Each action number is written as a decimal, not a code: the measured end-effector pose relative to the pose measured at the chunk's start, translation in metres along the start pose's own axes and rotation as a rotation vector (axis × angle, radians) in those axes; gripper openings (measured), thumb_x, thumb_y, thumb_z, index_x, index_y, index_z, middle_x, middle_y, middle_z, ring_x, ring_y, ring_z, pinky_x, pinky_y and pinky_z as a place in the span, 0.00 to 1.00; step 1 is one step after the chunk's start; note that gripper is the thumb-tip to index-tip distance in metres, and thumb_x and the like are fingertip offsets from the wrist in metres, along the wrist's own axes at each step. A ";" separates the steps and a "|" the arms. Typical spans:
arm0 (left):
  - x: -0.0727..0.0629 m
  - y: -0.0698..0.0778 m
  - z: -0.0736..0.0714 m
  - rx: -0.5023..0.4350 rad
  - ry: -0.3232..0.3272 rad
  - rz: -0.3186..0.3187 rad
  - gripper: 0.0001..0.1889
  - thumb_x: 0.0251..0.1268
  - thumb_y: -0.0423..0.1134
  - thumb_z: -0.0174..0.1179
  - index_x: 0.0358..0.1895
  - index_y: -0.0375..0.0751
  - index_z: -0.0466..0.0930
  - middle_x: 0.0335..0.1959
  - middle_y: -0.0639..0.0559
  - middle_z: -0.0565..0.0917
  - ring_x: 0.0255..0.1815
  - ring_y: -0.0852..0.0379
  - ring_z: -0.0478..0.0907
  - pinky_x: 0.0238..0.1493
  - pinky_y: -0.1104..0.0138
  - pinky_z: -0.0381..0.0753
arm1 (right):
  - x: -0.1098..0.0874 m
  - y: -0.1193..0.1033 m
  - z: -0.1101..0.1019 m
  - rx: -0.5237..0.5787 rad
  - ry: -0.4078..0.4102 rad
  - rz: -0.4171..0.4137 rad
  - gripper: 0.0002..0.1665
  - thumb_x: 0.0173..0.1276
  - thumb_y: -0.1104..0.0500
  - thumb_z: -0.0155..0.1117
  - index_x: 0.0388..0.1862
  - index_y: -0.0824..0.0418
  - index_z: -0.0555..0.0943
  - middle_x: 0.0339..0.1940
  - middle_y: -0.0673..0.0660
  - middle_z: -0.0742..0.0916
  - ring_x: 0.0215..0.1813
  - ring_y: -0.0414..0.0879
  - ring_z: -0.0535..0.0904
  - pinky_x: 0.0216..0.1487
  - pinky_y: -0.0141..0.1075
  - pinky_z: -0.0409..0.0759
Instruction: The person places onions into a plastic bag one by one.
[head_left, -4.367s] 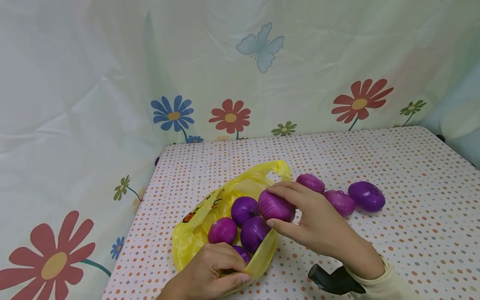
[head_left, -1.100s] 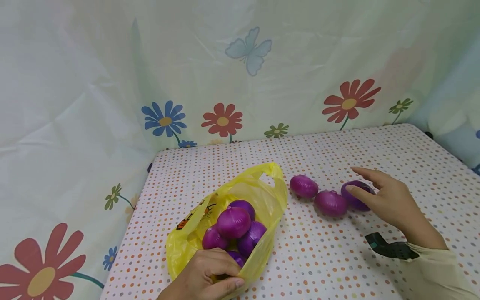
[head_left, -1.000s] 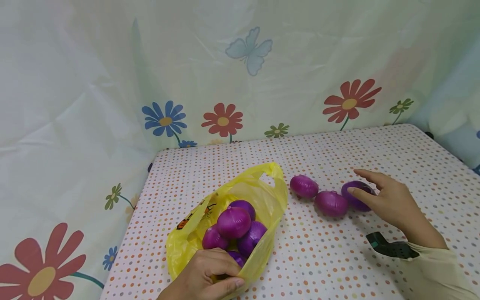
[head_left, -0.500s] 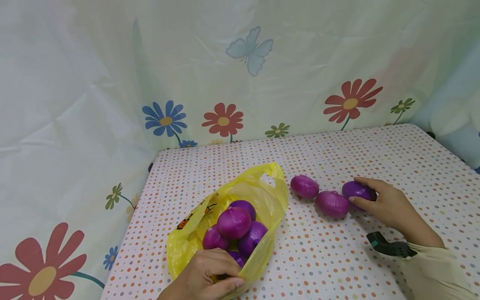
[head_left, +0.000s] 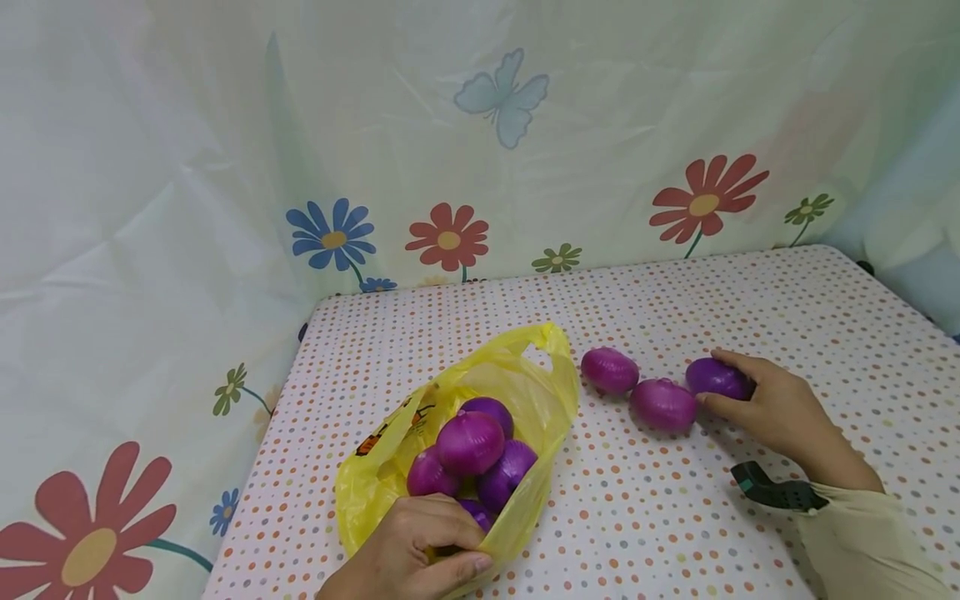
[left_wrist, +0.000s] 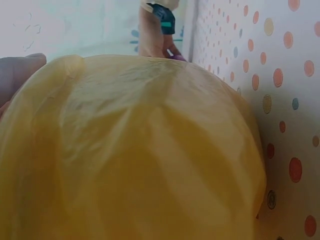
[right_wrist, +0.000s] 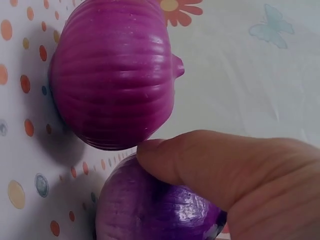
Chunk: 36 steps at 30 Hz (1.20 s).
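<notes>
My left hand (head_left: 416, 542) grips the near rim of a yellow plastic bag (head_left: 360, 496), fingers inside and thumb outside. Several onions lie in the bag, with a magenta onion (head_left: 470, 442) on top. Over on the right, my right hand (head_left: 787, 417) holds a dark purple onion (head_left: 716, 379) on the table, thumb on the near side and fingers on the far side. In the right wrist view my thumb lies across that onion (right_wrist: 150, 210), right beside a ribbed magenta onion (right_wrist: 115, 75). The yellow bag (left_wrist: 140, 150) fills most of the left wrist view.
Two magenta onions lie between bag and right hand: a nearer onion (head_left: 663, 406) and a farther onion (head_left: 610, 370). The dotted tablecloth (head_left: 637, 517) covers the table. A flower-printed curtain (head_left: 600, 125) hangs behind it. My right wrist wears a black device (head_left: 776, 487).
The magenta onion my right hand held at the bag's mouth now lies inside. My right hand has moved right and closed its fingers on the dark purple onion. The left hand keeps its grip.
</notes>
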<state>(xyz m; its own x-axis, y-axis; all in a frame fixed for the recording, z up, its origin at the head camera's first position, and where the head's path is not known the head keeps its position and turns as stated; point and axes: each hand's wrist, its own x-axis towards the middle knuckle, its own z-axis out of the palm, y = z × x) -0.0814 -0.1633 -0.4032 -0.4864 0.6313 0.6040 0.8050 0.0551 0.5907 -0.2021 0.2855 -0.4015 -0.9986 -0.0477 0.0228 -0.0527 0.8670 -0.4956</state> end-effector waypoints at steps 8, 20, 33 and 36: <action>0.000 -0.002 0.000 0.011 0.002 0.019 0.02 0.70 0.32 0.68 0.41 0.40 0.89 0.34 0.53 0.90 0.38 0.65 0.84 0.46 0.75 0.84 | -0.002 -0.001 -0.002 -0.011 0.041 0.007 0.49 0.71 0.44 0.71 0.78 0.71 0.64 0.68 0.86 0.70 0.63 0.85 0.70 0.54 0.74 0.75; 0.002 -0.001 -0.001 0.031 -0.001 0.031 0.01 0.69 0.32 0.68 0.39 0.39 0.89 0.33 0.52 0.89 0.35 0.63 0.84 0.45 0.77 0.83 | -0.007 -0.017 -0.007 0.067 0.132 -0.020 0.47 0.69 0.45 0.74 0.77 0.70 0.67 0.67 0.84 0.73 0.56 0.81 0.76 0.42 0.66 0.85; 0.004 0.000 -0.001 0.039 -0.010 0.031 0.02 0.70 0.32 0.68 0.38 0.39 0.89 0.32 0.53 0.89 0.36 0.64 0.84 0.46 0.76 0.83 | -0.025 -0.065 -0.018 0.180 0.204 -0.158 0.46 0.66 0.50 0.78 0.76 0.67 0.70 0.70 0.78 0.75 0.57 0.77 0.79 0.44 0.45 0.90; 0.002 0.000 -0.001 0.036 -0.008 0.020 0.02 0.70 0.32 0.68 0.39 0.40 0.89 0.33 0.53 0.90 0.36 0.64 0.84 0.46 0.76 0.83 | -0.029 -0.077 -0.018 0.218 0.234 -0.248 0.43 0.63 0.56 0.80 0.73 0.68 0.73 0.68 0.76 0.78 0.58 0.73 0.80 0.46 0.18 0.79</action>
<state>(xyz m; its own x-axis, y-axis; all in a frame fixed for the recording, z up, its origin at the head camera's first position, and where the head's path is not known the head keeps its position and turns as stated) -0.0823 -0.1625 -0.4012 -0.4677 0.6391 0.6106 0.8260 0.0701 0.5593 -0.1688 0.2290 -0.3484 -0.9307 -0.1060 0.3500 -0.3156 0.7163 -0.6223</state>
